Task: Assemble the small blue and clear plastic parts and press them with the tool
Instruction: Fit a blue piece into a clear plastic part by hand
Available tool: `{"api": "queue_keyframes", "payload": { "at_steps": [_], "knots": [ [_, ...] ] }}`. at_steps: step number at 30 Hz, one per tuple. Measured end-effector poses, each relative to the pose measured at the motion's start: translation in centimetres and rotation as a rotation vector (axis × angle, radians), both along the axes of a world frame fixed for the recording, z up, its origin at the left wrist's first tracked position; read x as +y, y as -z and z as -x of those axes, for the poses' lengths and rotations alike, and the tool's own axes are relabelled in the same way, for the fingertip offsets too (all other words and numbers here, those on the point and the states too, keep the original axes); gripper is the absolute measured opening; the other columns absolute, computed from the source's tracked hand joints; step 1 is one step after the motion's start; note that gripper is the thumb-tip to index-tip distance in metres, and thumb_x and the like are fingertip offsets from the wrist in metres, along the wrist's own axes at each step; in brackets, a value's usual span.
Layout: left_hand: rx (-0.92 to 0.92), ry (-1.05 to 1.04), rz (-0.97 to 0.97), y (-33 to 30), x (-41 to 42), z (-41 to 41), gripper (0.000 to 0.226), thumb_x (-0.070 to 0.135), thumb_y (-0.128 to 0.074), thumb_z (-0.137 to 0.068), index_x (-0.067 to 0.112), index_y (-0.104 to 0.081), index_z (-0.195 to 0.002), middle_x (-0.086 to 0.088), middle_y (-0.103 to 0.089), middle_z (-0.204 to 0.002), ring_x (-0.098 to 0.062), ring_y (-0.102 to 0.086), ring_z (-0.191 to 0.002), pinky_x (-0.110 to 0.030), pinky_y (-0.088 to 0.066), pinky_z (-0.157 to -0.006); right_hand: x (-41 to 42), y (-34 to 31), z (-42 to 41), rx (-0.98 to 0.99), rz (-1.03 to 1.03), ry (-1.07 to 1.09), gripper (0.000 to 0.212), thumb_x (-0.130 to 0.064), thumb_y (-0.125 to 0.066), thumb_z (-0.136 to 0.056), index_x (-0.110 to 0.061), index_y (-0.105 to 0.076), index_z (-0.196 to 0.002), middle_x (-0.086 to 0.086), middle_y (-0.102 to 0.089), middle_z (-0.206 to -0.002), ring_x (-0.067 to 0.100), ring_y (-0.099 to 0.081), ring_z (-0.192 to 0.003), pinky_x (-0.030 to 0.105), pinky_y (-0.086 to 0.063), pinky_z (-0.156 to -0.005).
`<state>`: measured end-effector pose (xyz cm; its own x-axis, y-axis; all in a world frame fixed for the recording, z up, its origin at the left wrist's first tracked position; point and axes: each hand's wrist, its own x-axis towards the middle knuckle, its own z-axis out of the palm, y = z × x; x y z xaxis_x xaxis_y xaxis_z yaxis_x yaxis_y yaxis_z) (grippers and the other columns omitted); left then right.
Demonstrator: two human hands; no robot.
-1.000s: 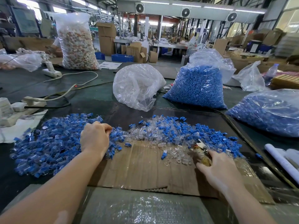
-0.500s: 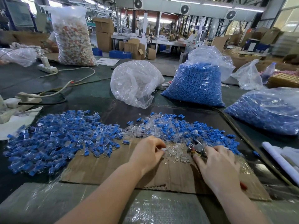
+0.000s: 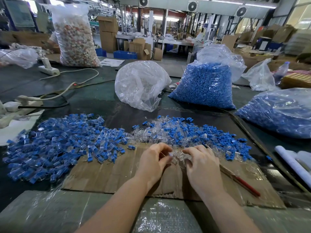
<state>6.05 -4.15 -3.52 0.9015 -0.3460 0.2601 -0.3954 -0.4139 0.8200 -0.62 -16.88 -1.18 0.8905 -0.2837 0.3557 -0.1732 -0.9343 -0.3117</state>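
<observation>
My left hand [image 3: 154, 161] pinches a clear part [image 3: 171, 155]; my right hand [image 3: 201, 163] curls into the clear pieces [image 3: 182, 157] just beside it. I should seat parts squarely before reaching for the tool [image 3: 239, 181] lying to my right.

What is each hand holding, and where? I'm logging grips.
Left hand pinches a clear plastic part by its end; right hand rests on clear parts, grip unclear.

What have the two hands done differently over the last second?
The left hand left the assembled pile on the left and swung right to the middle, pinching a clear part. The right hand moved in to meet it; the red-handled tool now lies beside it on the cardboard. The bags and piles stayed put.
</observation>
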Motion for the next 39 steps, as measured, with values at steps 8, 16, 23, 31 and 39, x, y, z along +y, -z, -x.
{"api": "queue_keyframes", "payload": {
  "at_steps": [8,16,23,31,39],
  "knots": [
    [0.236,-0.078,0.352,-0.7,0.9,-0.3,0.014,0.008,-0.057,-0.091,0.014,-0.068,-0.095,-0.007,-0.065,-0.093,-0.010,-0.062,-0.076,-0.015,-0.052,-0.062,1.7,0.6,-1.1,0.031,-0.003,-0.142,0.027,-0.024,-0.048,-0.095,-0.035,-0.058,-0.117,-0.015,-0.053,-0.111,0.008,-0.043,-0.109,0.029,-0.028,-0.094],
    [0.246,0.027,0.284,-1.0,1.3,0.1,0.021,0.014,-0.064,-0.086,0.013,-0.067,-0.107,-0.005,-0.064,-0.103,-0.014,-0.063,-0.092,-0.025,-0.054,-0.082,2.7,0.6,-2.0,-0.032,-0.041,-0.127,0.019,-0.026,-0.045,-0.096,-0.026,-0.064,-0.101,-0.010,-0.060,-0.096,0.011,-0.051,-0.097,0.030,-0.032,-0.092],
    [0.230,-0.160,0.357,-0.4,0.6,-0.1,0.017,0.004,-0.058,-0.089,0.010,-0.070,-0.099,0.006,-0.067,-0.079,0.007,-0.061,-0.063,-0.007,-0.046,-0.058,2.6,1.5,-1.9,-0.013,0.026,-0.065,0.025,-0.032,-0.042,-0.098,-0.031,-0.062,-0.112,-0.010,-0.055,-0.109,0.012,-0.046,-0.105,0.031,-0.025,-0.091],
    [0.195,-0.209,0.281,-0.2,0.3,0.0,0.011,0.006,-0.064,-0.085,0.017,-0.068,-0.087,0.003,-0.067,-0.073,-0.004,-0.061,-0.064,-0.013,-0.050,-0.061,2.7,2.2,-2.1,0.031,0.020,0.007,0.021,-0.038,-0.041,-0.097,-0.033,-0.060,-0.103,-0.011,-0.047,-0.114,0.012,-0.039,-0.106,0.031,-0.018,-0.083],
    [0.139,-0.201,0.191,-0.5,0.4,0.2,0.011,0.007,-0.065,-0.085,0.018,-0.066,-0.085,0.005,-0.065,-0.076,-0.002,-0.059,-0.071,-0.006,-0.046,-0.063,3.1,2.0,-1.6,-0.067,0.041,-0.056,0.013,-0.011,-0.059,-0.087,-0.024,-0.061,-0.087,-0.011,-0.062,-0.094,0.017,-0.051,-0.093,0.033,-0.020,-0.078]
  ]
}}
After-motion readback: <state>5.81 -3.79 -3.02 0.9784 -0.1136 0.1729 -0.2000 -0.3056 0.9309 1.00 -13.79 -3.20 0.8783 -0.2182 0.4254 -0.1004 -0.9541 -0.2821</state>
